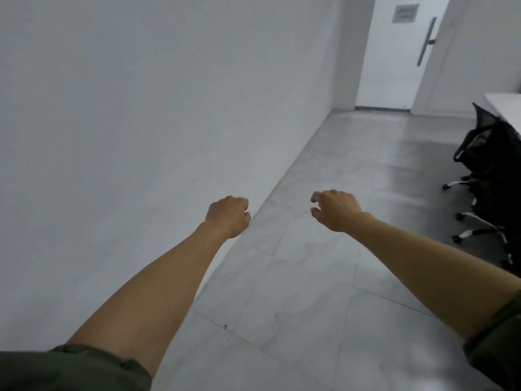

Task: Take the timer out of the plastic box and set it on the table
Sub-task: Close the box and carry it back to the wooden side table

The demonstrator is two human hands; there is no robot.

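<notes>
The left hand is curled into a loose, empty fist, knuckles up. The right hand is half-open, its fingers hooked downward like a claw, and this grip too holds nothing. Both arms reach straight forward at about the same height, well apart from each other, with rolled green sleeves at the bottom corners.

Beneath them lies only pale tiled floor, with a blank white wall on the left and a white door at the far end. At the right edge stand black office chairs, and behind them a sliver of a white worktop shows.

Neither the timer nor the plastic box is in view, so the timer's position, heading and long axis cannot be told. By my judgement, the task has not properly begun; this looks like the approach step. The next move calls for turning toward the right, where the worktop is, and finding the box before either of the 2 hands can reach in.
</notes>
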